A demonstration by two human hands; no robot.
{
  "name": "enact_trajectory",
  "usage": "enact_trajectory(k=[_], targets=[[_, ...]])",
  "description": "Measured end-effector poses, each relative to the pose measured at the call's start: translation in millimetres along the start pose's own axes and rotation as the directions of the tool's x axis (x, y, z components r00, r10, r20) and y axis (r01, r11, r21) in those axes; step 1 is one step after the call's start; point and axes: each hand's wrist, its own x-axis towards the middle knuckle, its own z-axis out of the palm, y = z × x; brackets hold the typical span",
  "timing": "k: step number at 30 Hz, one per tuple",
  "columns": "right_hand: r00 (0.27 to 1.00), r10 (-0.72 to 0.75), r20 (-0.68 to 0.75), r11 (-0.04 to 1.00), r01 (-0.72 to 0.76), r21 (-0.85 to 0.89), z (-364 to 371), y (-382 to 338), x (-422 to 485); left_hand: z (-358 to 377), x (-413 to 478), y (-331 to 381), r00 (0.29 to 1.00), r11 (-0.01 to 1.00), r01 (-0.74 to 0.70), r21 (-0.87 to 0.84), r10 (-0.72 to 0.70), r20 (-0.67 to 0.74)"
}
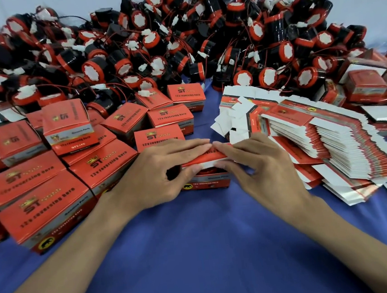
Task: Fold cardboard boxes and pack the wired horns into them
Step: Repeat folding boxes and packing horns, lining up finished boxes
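Head view showed the left grip [166, 172] and right grip [253, 164] both pinching the lid of one box [205, 184], fingers flat on top, thumbs against its white tuck flap. The box sat on the blue surface [197, 240] between them. Creasing the flap evenly before sliding it in, with nothing caught, looked wisest.

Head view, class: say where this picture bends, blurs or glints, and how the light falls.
Head view: the wide lens bows the forearms and tilts the packed boxes at left; the horns behind look soft, with small glints on black shells; light is even, with faint shadow only under the left hand and right hand on the box.
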Motion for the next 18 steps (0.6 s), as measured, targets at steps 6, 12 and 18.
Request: enact_trajectory(k=[6,12,18], targets=[[1.0,-0.026,0.001,1.0,0.026,-0.015,2.1,-1.7,-1.6,1.7,-0.3,2.2,0.999,0.995,-0.034,0.098,0.035,0.001],[0.999,-0.005,0.044,0.992,0.0,0.126,4.4,5.6,-1.4,0.1,0.3,3.4,0.999,0.993,-0.039,0.108,0.038,0.01],[0.998,-0.022,0.056,0.978,0.01,0.21,4.8,8.1,0.8,-1.9,-0.5,4.4,0.999,0.994,-0.029,0.107,0.026,0.032]])
